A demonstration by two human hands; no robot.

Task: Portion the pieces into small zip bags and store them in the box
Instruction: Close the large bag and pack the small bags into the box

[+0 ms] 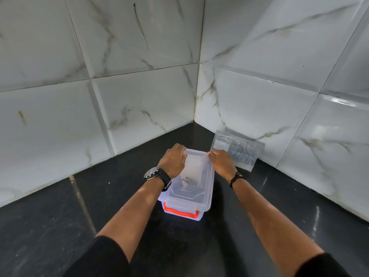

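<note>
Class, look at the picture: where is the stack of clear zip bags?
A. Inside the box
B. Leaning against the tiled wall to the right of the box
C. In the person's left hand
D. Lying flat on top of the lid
B: the zip bags stand tilted against the tiled wall, just right of the box, behind the right hand that holds the lid.
</note>
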